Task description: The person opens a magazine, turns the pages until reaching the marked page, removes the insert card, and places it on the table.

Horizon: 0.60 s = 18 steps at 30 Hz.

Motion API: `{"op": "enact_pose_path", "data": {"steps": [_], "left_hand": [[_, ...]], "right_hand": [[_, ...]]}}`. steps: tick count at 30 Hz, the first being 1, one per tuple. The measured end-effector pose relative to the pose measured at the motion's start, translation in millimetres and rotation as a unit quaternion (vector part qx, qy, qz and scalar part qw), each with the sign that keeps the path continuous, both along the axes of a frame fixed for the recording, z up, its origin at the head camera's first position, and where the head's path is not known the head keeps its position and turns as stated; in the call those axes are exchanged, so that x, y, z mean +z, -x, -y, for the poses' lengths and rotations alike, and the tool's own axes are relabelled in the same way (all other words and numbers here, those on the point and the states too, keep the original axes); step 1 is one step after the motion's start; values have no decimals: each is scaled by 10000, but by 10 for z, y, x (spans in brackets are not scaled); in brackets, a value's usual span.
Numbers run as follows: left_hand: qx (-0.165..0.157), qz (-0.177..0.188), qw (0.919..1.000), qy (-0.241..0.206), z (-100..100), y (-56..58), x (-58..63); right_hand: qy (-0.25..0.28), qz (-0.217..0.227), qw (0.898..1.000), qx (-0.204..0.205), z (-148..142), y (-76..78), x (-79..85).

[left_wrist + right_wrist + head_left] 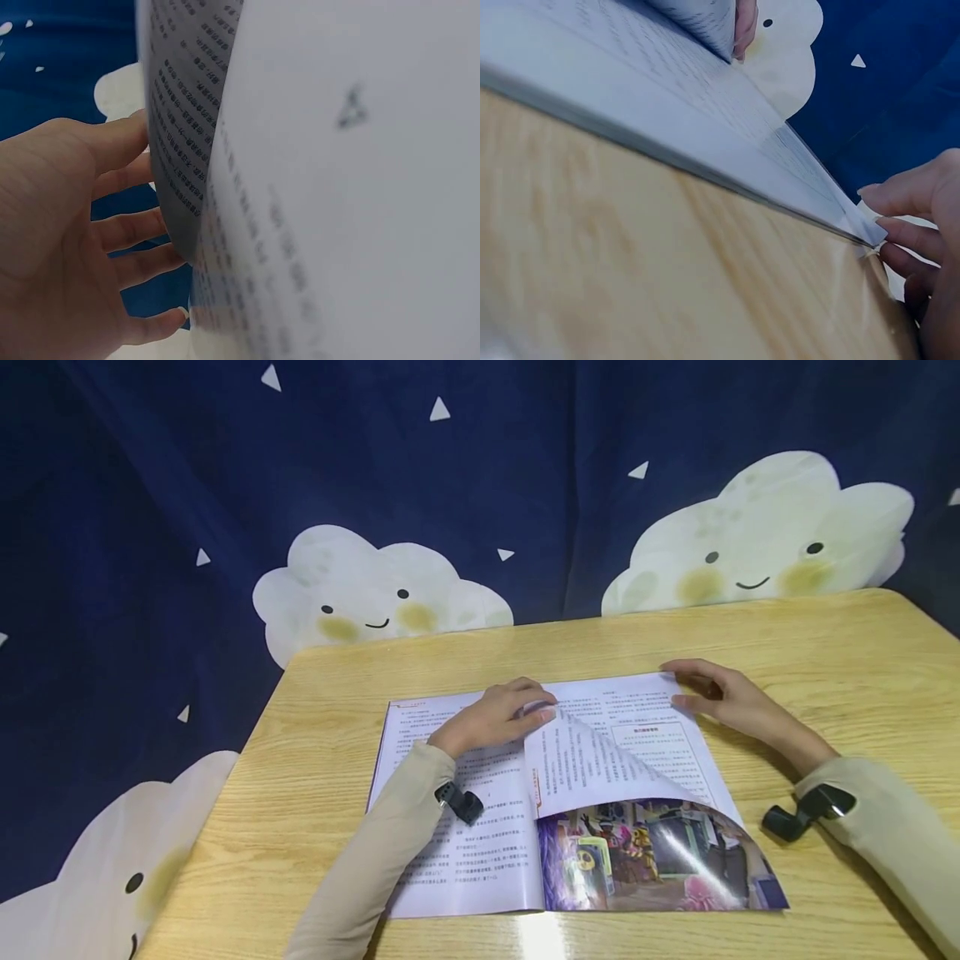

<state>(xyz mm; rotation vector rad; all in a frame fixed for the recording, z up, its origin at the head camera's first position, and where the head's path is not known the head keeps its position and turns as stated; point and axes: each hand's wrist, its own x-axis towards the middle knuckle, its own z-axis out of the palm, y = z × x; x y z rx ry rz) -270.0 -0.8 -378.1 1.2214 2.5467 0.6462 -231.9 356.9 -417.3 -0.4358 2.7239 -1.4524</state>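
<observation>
An open magazine (705,760) lies on the wooden table, with printed text on both sides. My left hand (498,714) holds the top corner of a turned page (577,760), thumb on one face and fingers behind it. That page (352,187) curls over to the left, uncovering a colour picture page (645,860) below. In the left wrist view, the fingers of my left hand (82,232) spread behind the sheet. My right hand (723,697) is at the far right corner of the magazine. In the right wrist view, fingertips of my right hand (907,232) touch the corner, thumb just above.
The wooden table (847,693) spreads around the magazine. Behind it hangs a dark blue curtain (525,460) with white triangles and smiling clouds. A small black device is strapped at the left wrist (459,802) and another black device (806,810) at the right.
</observation>
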Motion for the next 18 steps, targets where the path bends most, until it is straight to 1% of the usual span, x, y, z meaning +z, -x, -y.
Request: {"op": "enact_pose_path", "data": {"steps": [5, 8, 14, 18], "left_hand": [[54, -70, 10000, 13, 2, -28, 4], [98, -77, 9999, 63, 12, -39, -3], [223, 64, 9996, 179, 31, -54, 18], [59, 4, 9992, 384, 29, -47, 18]], "right_hand": [[-96, -172, 9998, -55, 6, -3, -29], [-78, -195, 9997, -78, 6, -2, -50], [-175, -236, 9994, -201, 13, -2, -38], [-253, -207, 9990, -305, 8, -7, -51]]}}
